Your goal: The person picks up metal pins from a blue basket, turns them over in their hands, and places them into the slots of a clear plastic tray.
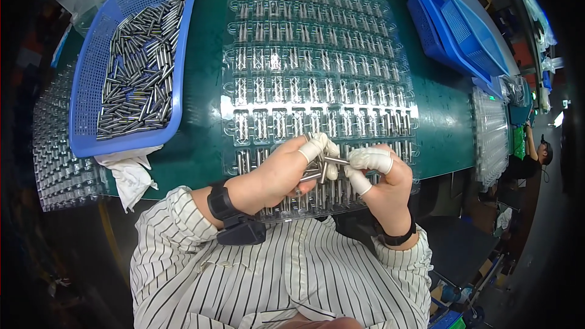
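White finger cots cover the fingertips of both hands. My left hand [283,170] is closed around several short metal pins [311,175], which stick out between its fingers. Just to its right, my right hand [385,176] pinches one metal pin [337,160] between thumb and fingers, its left end close to the left fingertips. Both hands hover over the near part of the clear plastic blister trays [229,157]. Slots in the nearest rows and at the right hold upright-lying pins [399,123]; glare makes the contents of the farther rows hard to read.
A blue mesh basket [76,100] heaped with metal pins stands at the left on the green table [204,73], a white cloth [131,180] beneath its near edge. Blue baskets [472,33] lie at the back right. More clear trays [490,140] are stacked right. Another person [533,158] is farther right.
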